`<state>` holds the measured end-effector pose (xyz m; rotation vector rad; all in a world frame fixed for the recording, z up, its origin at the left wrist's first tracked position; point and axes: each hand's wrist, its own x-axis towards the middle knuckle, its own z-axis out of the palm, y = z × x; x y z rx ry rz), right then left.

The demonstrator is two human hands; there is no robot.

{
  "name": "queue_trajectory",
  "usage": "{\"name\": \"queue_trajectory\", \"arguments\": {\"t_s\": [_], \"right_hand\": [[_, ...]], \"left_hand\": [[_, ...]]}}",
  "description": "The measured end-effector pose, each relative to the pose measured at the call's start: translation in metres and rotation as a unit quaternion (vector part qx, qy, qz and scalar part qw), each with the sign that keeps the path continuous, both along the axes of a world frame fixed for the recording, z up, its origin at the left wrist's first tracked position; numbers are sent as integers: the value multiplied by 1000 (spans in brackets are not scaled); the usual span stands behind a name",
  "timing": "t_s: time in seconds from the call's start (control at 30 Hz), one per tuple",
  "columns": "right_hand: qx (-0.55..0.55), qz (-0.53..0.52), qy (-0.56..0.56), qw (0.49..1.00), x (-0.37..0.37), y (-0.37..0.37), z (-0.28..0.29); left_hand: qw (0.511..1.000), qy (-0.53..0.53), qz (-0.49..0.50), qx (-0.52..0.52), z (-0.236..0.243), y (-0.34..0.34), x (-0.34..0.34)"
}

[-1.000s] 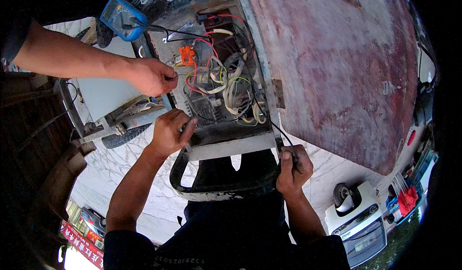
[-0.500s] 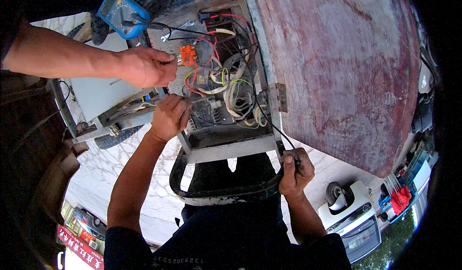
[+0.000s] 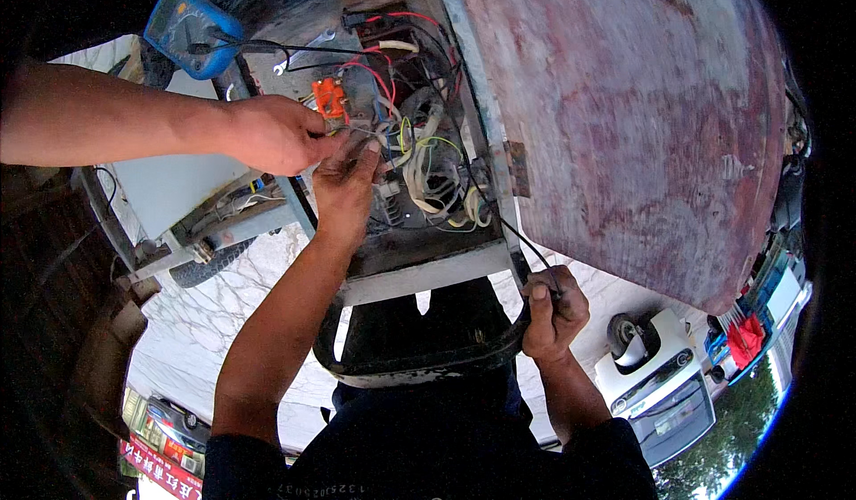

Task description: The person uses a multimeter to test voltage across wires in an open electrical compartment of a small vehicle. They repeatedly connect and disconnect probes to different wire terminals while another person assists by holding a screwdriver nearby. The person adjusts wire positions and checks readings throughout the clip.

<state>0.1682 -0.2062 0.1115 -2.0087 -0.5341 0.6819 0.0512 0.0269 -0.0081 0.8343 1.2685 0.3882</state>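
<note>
Counts in view: you have two hands up, your left hand [image 3: 343,183] and your right hand [image 3: 553,313]; one other person's hand [image 3: 272,134]; one blue meter [image 3: 187,29]; one orange connector block [image 3: 330,99]; one open metal box [image 3: 419,259] of wires; one rusty red lid [image 3: 624,116]; two parked vehicles [image 3: 660,384].

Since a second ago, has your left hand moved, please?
Yes. The left hand has gone up into the open wiring box, toward the orange connector.
</note>
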Motion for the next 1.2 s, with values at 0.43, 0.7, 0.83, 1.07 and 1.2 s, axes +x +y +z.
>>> {"name": "queue_trajectory", "arguments": {"t_s": [0.43,0.7,0.83,1.07,1.2], "right_hand": [[-8,-1,-12,1000,2,1,1],[7,-5,0,1000,2,0,-1],[17,-4,-6,1000,2,0,-2],[19,-9,0,1000,1,-2,-3],[16,-10,-1,1000,1,0,-2]], "left_hand": [[988,-44,123,-79,-7,0,3],[994,-15,89,-70,10,-2,1],[996,-23,71,-57,15,-3,2],[995,-33,61,-67,14,-5,0],[995,-28,61,-68,17,-7,0]]}}
